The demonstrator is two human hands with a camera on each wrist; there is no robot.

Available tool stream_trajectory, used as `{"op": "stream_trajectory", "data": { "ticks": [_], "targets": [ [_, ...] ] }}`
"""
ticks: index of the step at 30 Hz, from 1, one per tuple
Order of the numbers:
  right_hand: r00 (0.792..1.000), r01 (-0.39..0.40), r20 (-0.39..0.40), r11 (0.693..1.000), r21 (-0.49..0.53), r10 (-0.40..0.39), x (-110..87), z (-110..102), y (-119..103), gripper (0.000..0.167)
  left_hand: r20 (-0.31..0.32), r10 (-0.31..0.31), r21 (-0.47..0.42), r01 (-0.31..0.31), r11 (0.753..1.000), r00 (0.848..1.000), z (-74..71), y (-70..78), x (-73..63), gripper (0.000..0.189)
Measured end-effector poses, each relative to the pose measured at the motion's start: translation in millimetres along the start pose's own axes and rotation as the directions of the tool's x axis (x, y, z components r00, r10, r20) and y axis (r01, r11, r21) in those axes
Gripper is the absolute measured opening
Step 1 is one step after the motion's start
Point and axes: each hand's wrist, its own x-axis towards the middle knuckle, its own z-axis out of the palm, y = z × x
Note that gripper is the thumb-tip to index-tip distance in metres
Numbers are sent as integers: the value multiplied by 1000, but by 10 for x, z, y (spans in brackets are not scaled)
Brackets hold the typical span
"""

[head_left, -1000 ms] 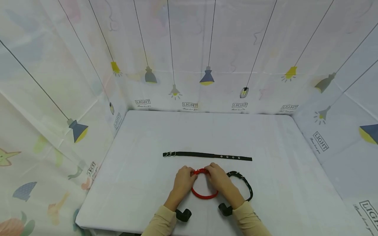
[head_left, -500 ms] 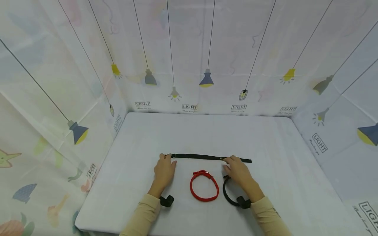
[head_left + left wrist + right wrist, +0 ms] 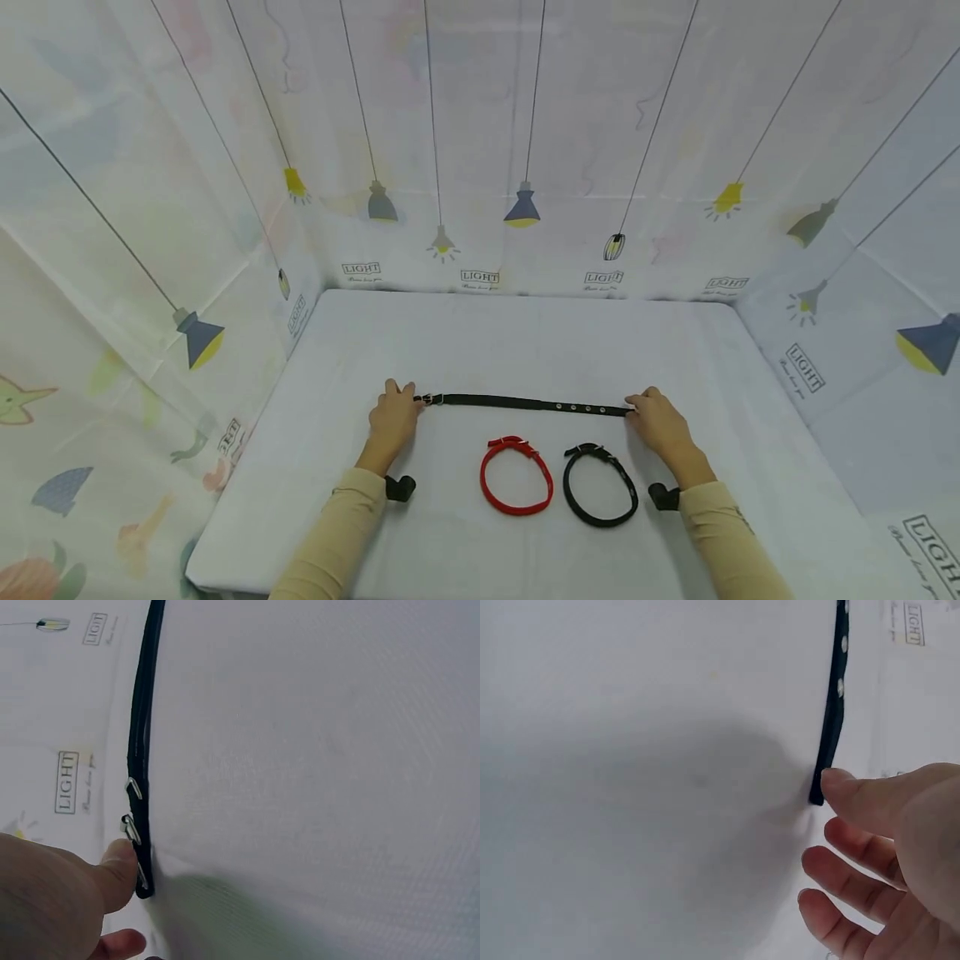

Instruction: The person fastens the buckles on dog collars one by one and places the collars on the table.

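Strap (image 3: 495, 402) is stretching across the worktop (image 3: 525, 346) in the head view, left hand (image 3: 390, 421) and right hand (image 3: 662, 425) pinching opposite ends, seemingly to straighten it; left-wrist view, thumb (image 3: 118, 875) pressing by the buckle (image 3: 131, 828); right-wrist view, fingertips gripping the tip (image 3: 817, 793).

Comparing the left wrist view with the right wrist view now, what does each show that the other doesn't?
Only the left wrist view shows the left hand and the metal buckle. Only the right wrist view shows the right hand and the eyelets. Both share part of the black strap, the white table and the LIGHT-printed backdrop.
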Motion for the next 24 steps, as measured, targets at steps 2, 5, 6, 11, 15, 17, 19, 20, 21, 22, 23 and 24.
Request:
{"op": "stream_trajectory", "data": {
  "ticks": [2, 5, 6, 11, 15, 17, 19, 20, 21, 22, 23, 24],
  "targets": [
    [1000, -13, 27, 1000, 13, 13, 1, 16, 52, 28, 4, 10, -4, -10, 1000, 1000, -5, -17, 2, 39],
    [998, -25, 50, 999, 32, 23, 7, 41, 99, 26, -4, 30, -9, -30, 1000, 1000, -8, -41, 1, 37],
    [998, -25, 52, 999, 35, 24, 11, 47, 108, 25, -11, 34, -9, -34, 999, 999, -6, -47, 3, 35],
    [999, -16, 39, 999, 49, 14, 34, 69, 149, 21, -31, 57, -14, -57, 998, 998, 17, -71, 29, 28],
    [999, -12, 42, 996, 85, 9, 49, 70, 184, 16, -17, 72, -46, -73, 996, 997, 35, -72, 62, 23],
    [998, -17, 54, 995, 103, 12, 51, 63, 198, 13, -6, 74, -79, -75, 994, 997, 49, -73, 76, 22],
    [998, -16, 65, 993, 118, 8, 49, 53, 210, 11, 0, 76, -111, -76, 991, 997, 71, -77, 83, 23],
    [998, -16, 70, 992, 126, 7, 46, 47, 216, 11, 1, 77, -124, -77, 989, 997, 83, -82, 85, 22],
    [997, -9, 75, 991, 131, -1, 44, 42, 223, 11, 0, 78, -136, -77, 988, 997, 93, -87, 85, 22],
    [997, -5, 79, 991, 135, -6, 41, 37, 231, 11, 1, 79, -146, -78, 986, 997, 101, -92, 83, 20],
    [996, 3, 85, 990, 141, -15, 34, 31, 233, 11, 0, 83, -152, -82, 985, 997, 106, -97, 80, 18],
    [996, 6, 88, 990, 143, -19, 27, 27, 237, 10, -3, 86, -159, -86, 983, 996, 110, -102, 75, 15]
  ]
}}
